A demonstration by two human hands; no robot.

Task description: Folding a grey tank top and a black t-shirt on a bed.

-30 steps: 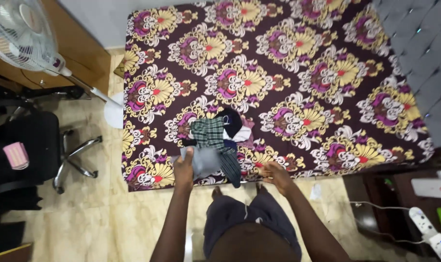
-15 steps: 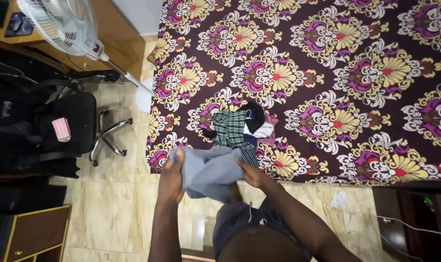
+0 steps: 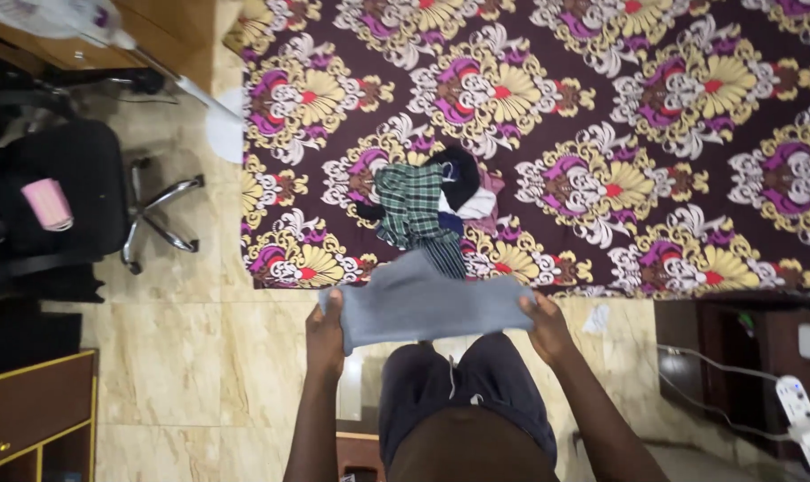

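The bed (image 3: pixel 601 107) with the flowered cover is in front of you. At its near edge lies a pile of clothes (image 3: pixel 427 210). Just below that pile, your left hand (image 3: pixel 325 330) and right hand (image 3: pixel 548 326) grip the grey cloth (image 3: pixel 427 303), stretched flat between them.

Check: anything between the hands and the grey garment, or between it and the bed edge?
Nothing visible. The left hand and right hand hold the grey cloth garment stretched between them, with the patterned bedspread and clothes pile just beyond.
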